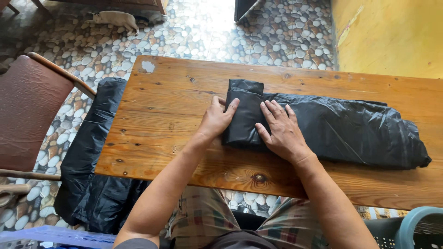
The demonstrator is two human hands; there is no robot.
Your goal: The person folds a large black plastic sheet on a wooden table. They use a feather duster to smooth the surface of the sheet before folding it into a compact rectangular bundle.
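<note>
The black plastic bag [323, 131] is lying along the middle of the wooden tabletop [166, 110], its left end doubled over into a thick fold. The left hand [216, 119] is pressing that fold's left edge, its grip open and flat, clasping nothing. The right hand [282, 130] is lying spread on top, likewise unclenched. The slick plastic is likely springing back if either palm is lifting, and trapped air could be puffing the fold loose. Another black bag [90, 161] is draping off the tabletop's left edge, beside a brown chair [27, 110].
</note>
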